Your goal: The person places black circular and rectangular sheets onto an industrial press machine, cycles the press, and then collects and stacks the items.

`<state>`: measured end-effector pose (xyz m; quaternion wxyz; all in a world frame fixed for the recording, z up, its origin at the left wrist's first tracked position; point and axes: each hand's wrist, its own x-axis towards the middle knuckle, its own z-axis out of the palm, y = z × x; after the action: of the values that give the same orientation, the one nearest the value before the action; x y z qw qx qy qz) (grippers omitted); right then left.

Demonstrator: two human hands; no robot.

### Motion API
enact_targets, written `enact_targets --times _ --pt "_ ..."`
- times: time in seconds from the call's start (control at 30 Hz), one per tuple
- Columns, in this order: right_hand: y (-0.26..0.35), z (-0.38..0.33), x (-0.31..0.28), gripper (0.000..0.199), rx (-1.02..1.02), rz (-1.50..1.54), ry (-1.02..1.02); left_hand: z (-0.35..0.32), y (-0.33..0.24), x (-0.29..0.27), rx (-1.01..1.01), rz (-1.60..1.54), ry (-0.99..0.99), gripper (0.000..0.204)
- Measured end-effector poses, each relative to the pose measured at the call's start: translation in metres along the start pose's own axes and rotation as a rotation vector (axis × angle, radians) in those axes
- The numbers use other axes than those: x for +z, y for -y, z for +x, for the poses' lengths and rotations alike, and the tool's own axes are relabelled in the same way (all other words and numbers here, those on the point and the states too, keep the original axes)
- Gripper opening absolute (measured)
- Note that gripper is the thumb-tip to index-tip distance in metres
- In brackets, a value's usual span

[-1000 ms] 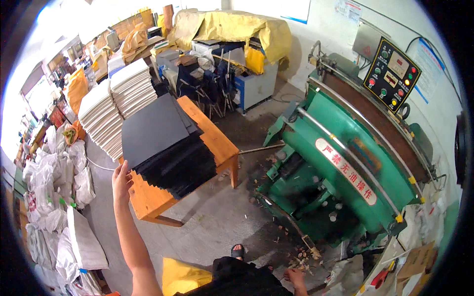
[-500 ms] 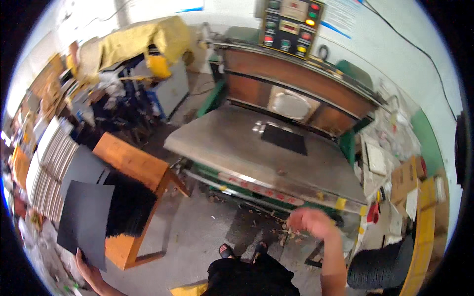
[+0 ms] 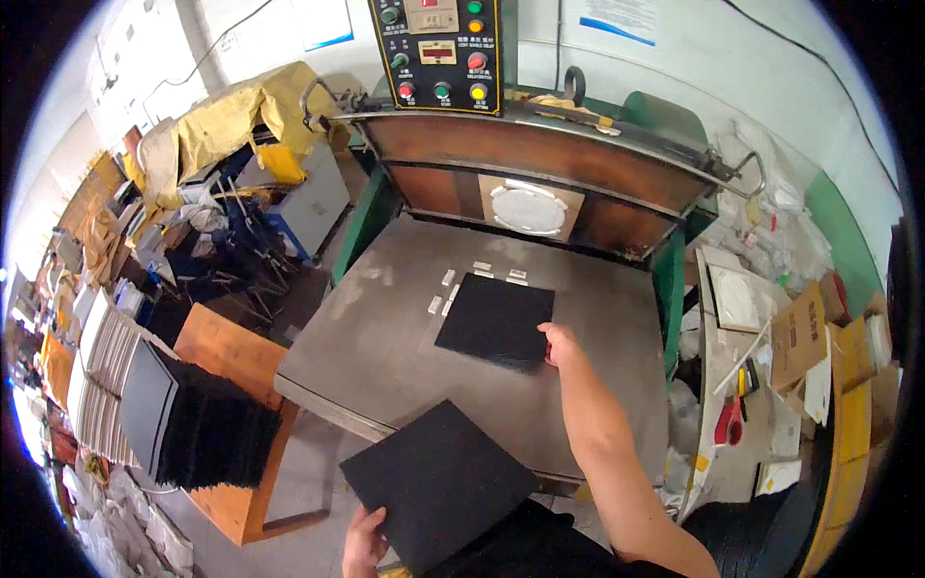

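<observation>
My left hand (image 3: 364, 541), in front of the press bed, is closed on the left corner of a black square sheet (image 3: 438, 482). That sheet is tilted and hangs over my lap and the bed's front edge. My right arm reaches across the grey metal bed (image 3: 376, 318). At its end my right hand (image 3: 553, 344) pinches the right edge of a second black sheet (image 3: 496, 318), its thumb on top and its other fingers partly hidden. This second sheet lies on the bed, against or beside several small pale blocks (image 3: 449, 277).
A raised press head (image 3: 434, 144) with a round white plate (image 3: 528, 208) stands behind the bed, under a control panel (image 3: 438, 58). To the left, a wooden stool (image 3: 217, 337) bears a stack of black sheets (image 3: 217, 424). Cardboard boxes (image 3: 795, 337) and red-handled scissors (image 3: 729, 421) are at right.
My left hand has carried its sheet from beside the stool to the bed's front. My right hand has reached forward and taken hold of the sheet on the bed. The view has shifted too.
</observation>
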<state>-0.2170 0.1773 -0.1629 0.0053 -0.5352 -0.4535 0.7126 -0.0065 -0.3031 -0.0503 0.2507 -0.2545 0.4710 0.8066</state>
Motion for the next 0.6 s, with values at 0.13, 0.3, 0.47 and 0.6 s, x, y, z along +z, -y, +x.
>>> enact_targets --times 0.13,0.3,0.47,0.6 --pt "0.021 0.045 -0.043 0.019 0.107 0.221 0.232 0.026 0.025 0.038 -0.142 0.086 0.045 0.034" --pt "0.05 0.028 -0.095 0.014 -0.064 0.459 0.588 0.102 0.056 0.13 -0.252 0.013 0.269 0.027" --pt "0.061 -0.073 -0.204 0.04 -0.394 0.491 0.388 0.232 0.084 0.238 -0.17 -0.037 0.297 0.034" --pt "0.018 -0.138 -0.3 0.052 -0.604 0.496 0.139 0.294 0.082 0.294 -0.191 -0.016 0.112 0.031"
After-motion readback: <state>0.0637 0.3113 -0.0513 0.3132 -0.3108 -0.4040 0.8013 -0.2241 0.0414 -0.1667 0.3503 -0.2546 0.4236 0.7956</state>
